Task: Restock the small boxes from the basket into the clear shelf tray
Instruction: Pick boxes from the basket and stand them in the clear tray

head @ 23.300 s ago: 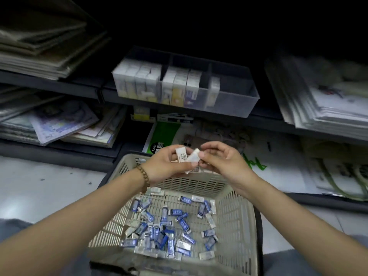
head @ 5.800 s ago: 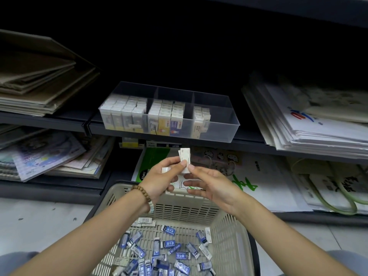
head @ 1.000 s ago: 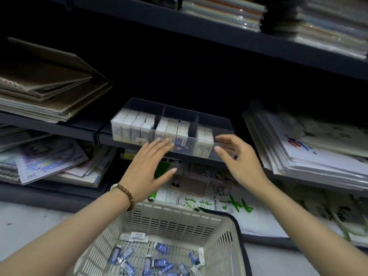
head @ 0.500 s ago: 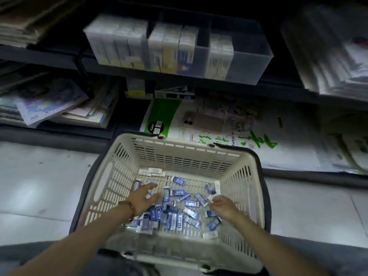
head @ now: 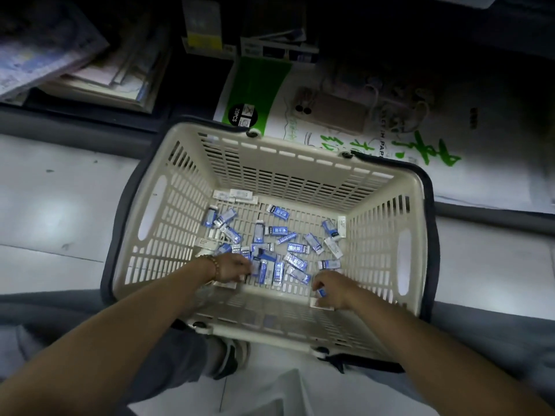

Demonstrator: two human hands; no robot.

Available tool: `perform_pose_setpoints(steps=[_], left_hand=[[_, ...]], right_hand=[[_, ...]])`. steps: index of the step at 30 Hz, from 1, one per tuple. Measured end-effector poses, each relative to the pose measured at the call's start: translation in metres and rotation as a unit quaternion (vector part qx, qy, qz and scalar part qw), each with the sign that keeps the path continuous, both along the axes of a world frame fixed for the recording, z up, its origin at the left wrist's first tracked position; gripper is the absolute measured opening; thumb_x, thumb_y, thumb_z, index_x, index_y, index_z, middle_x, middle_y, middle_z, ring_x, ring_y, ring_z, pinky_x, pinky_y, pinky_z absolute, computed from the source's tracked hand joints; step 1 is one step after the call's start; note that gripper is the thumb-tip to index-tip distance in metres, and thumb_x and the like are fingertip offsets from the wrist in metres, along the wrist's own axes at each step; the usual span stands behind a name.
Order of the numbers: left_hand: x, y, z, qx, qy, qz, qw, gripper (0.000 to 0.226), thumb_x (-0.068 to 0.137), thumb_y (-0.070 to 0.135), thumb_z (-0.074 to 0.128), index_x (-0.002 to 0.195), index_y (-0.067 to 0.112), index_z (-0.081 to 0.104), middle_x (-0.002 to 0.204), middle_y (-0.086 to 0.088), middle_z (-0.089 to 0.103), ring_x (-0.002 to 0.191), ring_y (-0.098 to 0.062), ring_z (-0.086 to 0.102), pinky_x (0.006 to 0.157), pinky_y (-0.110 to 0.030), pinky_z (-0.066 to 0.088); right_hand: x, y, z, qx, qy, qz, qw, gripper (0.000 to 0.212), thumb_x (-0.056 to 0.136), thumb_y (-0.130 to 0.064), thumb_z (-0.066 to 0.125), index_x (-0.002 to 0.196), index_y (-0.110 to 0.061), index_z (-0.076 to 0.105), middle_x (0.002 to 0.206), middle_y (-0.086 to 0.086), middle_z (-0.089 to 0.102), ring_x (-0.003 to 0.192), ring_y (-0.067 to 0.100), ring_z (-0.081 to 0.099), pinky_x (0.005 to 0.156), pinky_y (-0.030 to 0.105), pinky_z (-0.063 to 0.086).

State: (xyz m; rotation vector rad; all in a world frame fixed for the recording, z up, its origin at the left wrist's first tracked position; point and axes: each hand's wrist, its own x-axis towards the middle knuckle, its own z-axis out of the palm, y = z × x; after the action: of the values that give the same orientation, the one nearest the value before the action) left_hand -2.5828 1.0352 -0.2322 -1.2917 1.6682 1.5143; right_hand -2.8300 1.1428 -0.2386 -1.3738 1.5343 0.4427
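A cream plastic basket (head: 303, 172) stands on the floor below me. Several small blue-and-white boxes (head: 295, 249) lie scattered on its bottom, and a few white ones (head: 237, 195) rest against the far wall. My left hand (head: 231, 267), with a bead bracelet on the wrist, reaches into the near edge of the pile with its fingers curled down onto the boxes; whether it holds one I cannot tell. My right hand (head: 332, 291) is at the near right of the basket, fingers curled round a small blue box (head: 321, 292). The clear shelf tray is out of view.
The basket's dark handles hang down along its sides (head: 432, 235). Behind it, the bottom shelf holds flat printed paper packs (head: 345, 121) and a stack of magazines (head: 75, 58) on the left. My shoe (head: 232, 355) and knees are close to the basket's near wall.
My view has tipped further down, so the clear tray has left the frame. Both hands have moved toward the near end of the basket, and the right hand now curls round a blue box.
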Motion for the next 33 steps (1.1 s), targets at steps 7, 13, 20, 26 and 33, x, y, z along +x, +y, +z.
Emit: perform_pose_setpoints(steps=[7,13,20,26,33], left_hand=[[0.002,0.002,-0.016,0.020,-0.001,0.055,0.998,0.035,0.095,0.038,0.046,0.119,0.016,0.057,0.107,-0.005,0.060,0.096,-0.017,0.059,0.076,-0.027,0.048],[-0.003,-0.003,-0.019,-0.006,0.032,0.147,0.989,0.030,0.094,0.032,0.049,0.113,0.012,0.061,0.103,-0.008,0.060,0.096,-0.022,0.058,0.091,-0.037,0.048],[0.004,0.000,-0.018,0.049,-0.002,0.189,0.981,0.040,0.096,0.032,0.045,0.130,0.010,0.049,0.129,-0.010,0.055,0.111,-0.025,0.057,0.082,-0.033,0.046],[-0.005,-0.002,0.009,0.111,0.073,0.199,0.971,0.047,0.083,0.056,0.053,0.118,0.024,0.057,0.123,0.003,0.058,0.108,-0.014,0.059,0.084,-0.026,0.048],[-0.003,-0.012,0.012,0.085,0.151,0.329,0.928,0.016,0.087,0.021,0.061,0.100,0.012,0.062,0.095,-0.006,0.071,0.079,-0.010,0.069,0.068,-0.019,0.057]], right_hand=[[0.011,0.003,-0.011,-0.029,-0.027,-0.048,0.998,0.015,0.082,-0.007,0.066,0.095,-0.006,0.073,0.094,0.000,0.067,0.100,0.019,0.063,0.083,0.026,0.047],[0.015,-0.012,-0.008,0.011,-0.025,-0.110,0.994,0.019,0.083,-0.014,0.069,0.097,-0.002,0.071,0.108,0.012,0.069,0.103,0.025,0.063,0.092,0.034,0.050],[0.009,0.001,0.000,0.119,0.028,-0.025,0.992,0.032,0.088,-0.022,0.063,0.109,0.002,0.067,0.118,0.015,0.065,0.106,0.022,0.061,0.093,0.034,0.048],[0.031,-0.028,0.025,0.057,-0.198,-0.353,0.912,0.023,0.089,-0.027,0.062,0.104,-0.011,0.066,0.073,0.002,0.061,0.056,0.007,0.057,0.051,0.015,0.045],[0.070,-0.061,0.026,0.050,-0.321,-0.526,0.786,0.027,0.094,-0.026,0.054,0.112,-0.007,0.063,0.098,0.002,0.068,0.083,0.013,0.064,0.071,0.020,0.053]])
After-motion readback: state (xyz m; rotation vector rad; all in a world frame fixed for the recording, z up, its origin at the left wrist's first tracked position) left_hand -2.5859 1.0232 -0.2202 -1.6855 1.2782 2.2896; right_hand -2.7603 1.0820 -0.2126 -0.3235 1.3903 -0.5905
